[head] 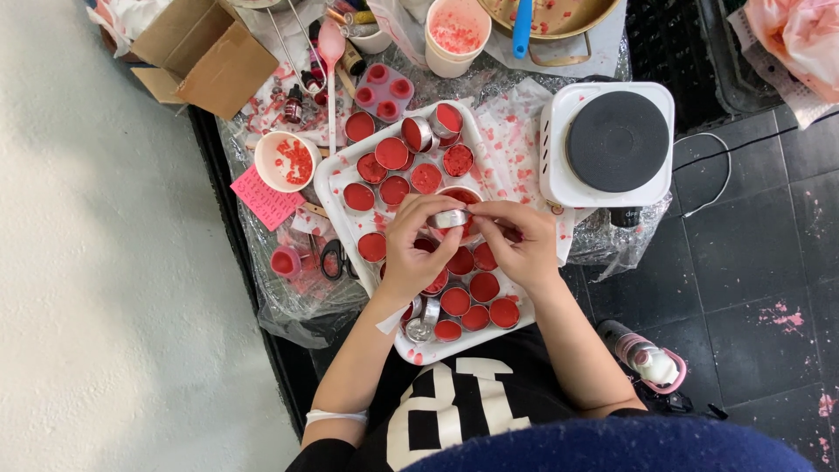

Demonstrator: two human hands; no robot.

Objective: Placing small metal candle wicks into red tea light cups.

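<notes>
Over the middle of the white tray (330, 179), both your hands meet on one small silver tin (449, 218). Your left hand (412, 249) pinches the tin's left end with curled fingers; your right hand (517, 245) grips its right end with thumb and fingertips. Both grasps are closed on the tin, which is held just above the tray.

Tray is packed with small round tins of red wax (392, 154), rows at 12 o'clock and 6 o'clock of your hands. One empty silver tin (420, 329) lies at 6 o'clock near the tray's lower edge.

At 2 o'clock, a white hot plate (607, 144) with a black round top, just beside the tray. At 12 o'clock, a cream cup (456, 35) with red bits inside. At 10 o'clock, a small bowl (287, 161) with red bits, a pink note (265, 197) below it. Scissors (332, 260) at 9 o'clock. Cardboard box (205, 54) far at 11 o'clock. Pink-capped bottle (645, 357) on the dark floor at 4 o'clock.
</notes>
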